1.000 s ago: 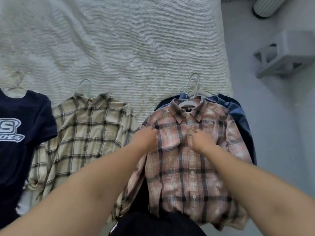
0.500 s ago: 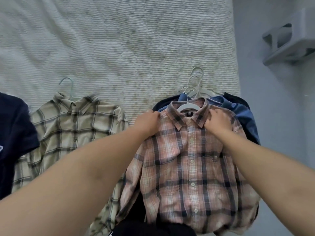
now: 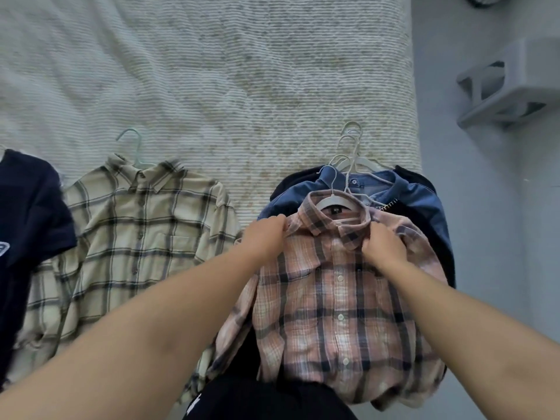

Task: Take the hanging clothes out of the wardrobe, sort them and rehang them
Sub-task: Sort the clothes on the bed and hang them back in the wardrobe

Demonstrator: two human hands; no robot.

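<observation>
Our left hand [image 3: 266,237] and right hand [image 3: 383,245] have slid up to the pink plaid shirt's [image 3: 336,301] shoulders, lower right, each grip seemingly pinching cloth. We're lifting it off the pile.

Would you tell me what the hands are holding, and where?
Both hands grip the pink plaid shirt at its shoulders: left hand, right hand.

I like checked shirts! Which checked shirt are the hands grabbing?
The pink plaid shirt, lying on top of the pile at the right. Both hands, left and right, pinch its shoulders. The cream plaid shirt lies alone, untouched.
</observation>
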